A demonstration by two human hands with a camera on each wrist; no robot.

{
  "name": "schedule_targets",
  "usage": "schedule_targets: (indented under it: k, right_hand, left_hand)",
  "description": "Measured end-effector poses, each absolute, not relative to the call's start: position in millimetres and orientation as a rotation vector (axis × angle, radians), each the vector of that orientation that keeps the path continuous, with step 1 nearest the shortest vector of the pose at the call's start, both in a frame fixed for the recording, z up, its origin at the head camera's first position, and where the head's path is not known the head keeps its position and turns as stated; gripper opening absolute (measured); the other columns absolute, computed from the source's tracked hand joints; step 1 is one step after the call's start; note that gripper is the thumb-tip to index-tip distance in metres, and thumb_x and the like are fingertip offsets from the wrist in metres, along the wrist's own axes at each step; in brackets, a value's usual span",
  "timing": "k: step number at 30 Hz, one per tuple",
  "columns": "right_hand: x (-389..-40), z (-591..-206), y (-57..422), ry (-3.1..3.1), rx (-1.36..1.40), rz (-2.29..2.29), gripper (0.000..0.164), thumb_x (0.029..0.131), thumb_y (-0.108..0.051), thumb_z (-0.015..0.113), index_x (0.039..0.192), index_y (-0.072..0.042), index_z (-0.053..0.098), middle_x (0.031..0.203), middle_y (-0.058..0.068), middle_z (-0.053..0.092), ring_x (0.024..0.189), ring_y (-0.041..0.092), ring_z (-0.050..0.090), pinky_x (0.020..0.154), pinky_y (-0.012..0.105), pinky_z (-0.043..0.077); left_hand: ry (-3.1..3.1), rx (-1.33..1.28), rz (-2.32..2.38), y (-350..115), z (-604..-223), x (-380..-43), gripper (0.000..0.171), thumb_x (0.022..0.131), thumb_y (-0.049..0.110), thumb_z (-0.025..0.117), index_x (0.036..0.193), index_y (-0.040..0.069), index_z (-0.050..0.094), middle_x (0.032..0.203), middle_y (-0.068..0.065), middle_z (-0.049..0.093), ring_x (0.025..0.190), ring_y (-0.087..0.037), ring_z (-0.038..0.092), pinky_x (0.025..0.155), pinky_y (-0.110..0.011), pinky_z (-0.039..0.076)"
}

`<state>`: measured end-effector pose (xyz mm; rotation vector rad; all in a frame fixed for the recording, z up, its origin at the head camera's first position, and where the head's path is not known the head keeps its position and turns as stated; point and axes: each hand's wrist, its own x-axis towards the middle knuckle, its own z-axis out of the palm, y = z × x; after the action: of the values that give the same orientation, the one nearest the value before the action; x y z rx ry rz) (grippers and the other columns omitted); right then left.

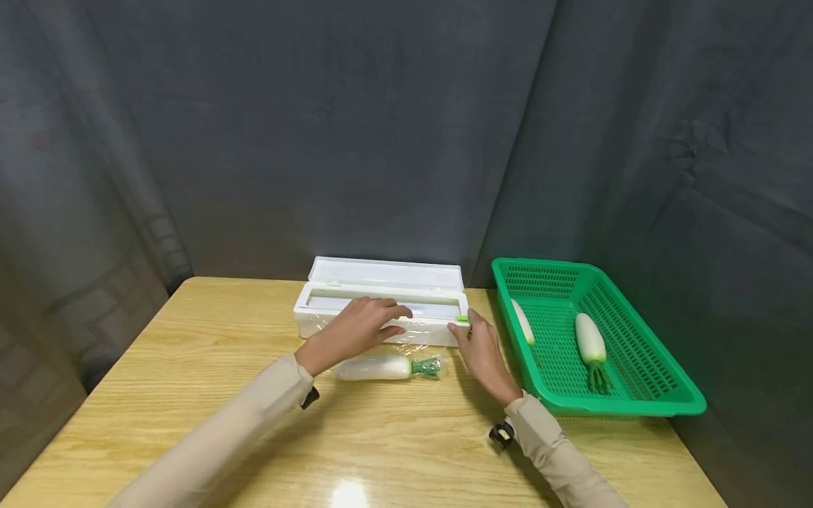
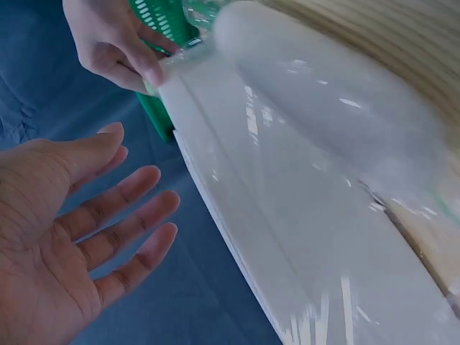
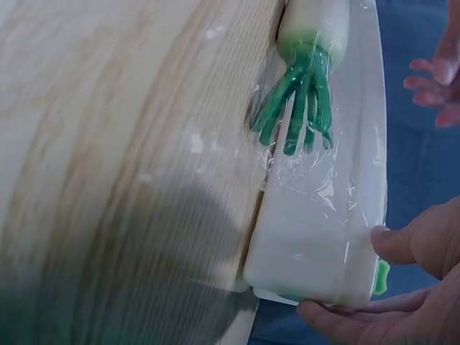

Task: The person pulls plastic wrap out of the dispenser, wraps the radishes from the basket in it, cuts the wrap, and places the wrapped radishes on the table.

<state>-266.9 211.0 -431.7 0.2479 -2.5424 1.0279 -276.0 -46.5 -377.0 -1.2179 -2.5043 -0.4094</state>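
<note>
1. Gripping the box (image 1: 432, 331) at its right end, centre of the head view: right hand (image 1: 481, 349). Thumb on one side, fingers curled to the other, closed down to the box's width, just beside the green tab (image 1: 463, 319).
2. Left hand (image 1: 360, 328), centre of the head view, over the front of the box. Left wrist view, lower left: palm bare, fingers parted and slightly bent, thumb clear of them; it has hold of nothing and sits apart from the box there.
3. Radish (image 1: 375, 367) just below the box in the head view, lying sideways on the table (image 1: 209, 339), white body left, green tops right. Clear film (image 3: 327, 190) covers it and runs onto the box; creases and glints along it.
4. Lid (image 1: 387, 273) raised along the box's upper edge.
5. Green basket (image 1: 622, 407) at right of the head view, near the right hand. Inside: second radish (image 1: 589, 339), tops pointing down the frame; third radish (image 1: 523, 322) by the left wall, partly hidden.
6. Dark curtain (image 1: 381, 127) fills the upper frame. Pale sleeves (image 1: 229, 430) enter from the bottom edge.
</note>
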Motion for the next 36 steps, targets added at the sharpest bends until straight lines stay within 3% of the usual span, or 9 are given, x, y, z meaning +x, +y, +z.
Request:
schedule_targets:
  k: [6,11,22,27,36]
  right_hand:
    - [-268,-431,215,-2.573,0.215,1.083,0.032,0.097,-0.011,0.076,0.122,0.008,0.067,0.092,0.019,0.072,0.078,0.023,0.061,0.065,0.035,0.049]
    - [-270,-431,217,-2.586,0.207,1.077,0.031,0.095,-0.011,0.078,0.118,0.008,0.069,0.085,0.017,0.07,0.071,0.019,0.058,0.058,0.029,0.044]
    - [-274,-429,219,-2.569,0.24,1.036,0.018,0.093,-0.012,0.08,0.098,0.002,0.07,0.07,0.01,0.063,0.063,0.016,0.051,0.054,0.027,0.038]
    - [-275,-429,219,-2.556,0.246,1.033,0.019,0.094,-0.011,0.08,0.087,0.0,0.066,0.069,0.009,0.061,0.064,0.016,0.05,0.055,0.027,0.037]
    - [-274,-430,219,-2.549,0.264,1.016,0.014,0.094,-0.001,0.076,0.1,0.01,0.069,0.088,0.022,0.074,0.076,0.025,0.067,0.063,0.036,0.052]
  left_hand:
    - [-2.528,-1.248,-0.423,-21,-373,-284,0.025,0.098,0.02,0.075,0.122,0.013,0.075,0.105,-0.002,0.076,0.075,-0.012,0.068,0.071,-0.033,0.057]
    - [-2.564,-1.276,-0.454,0,-375,-288,0.025,0.099,0.019,0.075,0.123,0.012,0.075,0.111,-0.003,0.077,0.078,-0.014,0.07,0.072,-0.034,0.058]
    - [-2.628,-1.288,-0.484,31,-366,-296,0.02,0.101,0.019,0.072,0.12,0.013,0.074,0.112,-0.003,0.077,0.094,-0.019,0.074,0.079,-0.039,0.059]
    - [-2.703,-1.276,-0.52,42,-362,-299,0.021,0.101,0.019,0.072,0.121,0.012,0.075,0.111,-0.002,0.078,0.096,-0.019,0.073,0.081,-0.041,0.058]
    - [-2.663,-1.202,-0.438,64,-368,-304,0.019,0.098,0.011,0.074,0.116,0.007,0.077,0.111,-0.008,0.079,0.091,-0.025,0.075,0.075,-0.042,0.061]
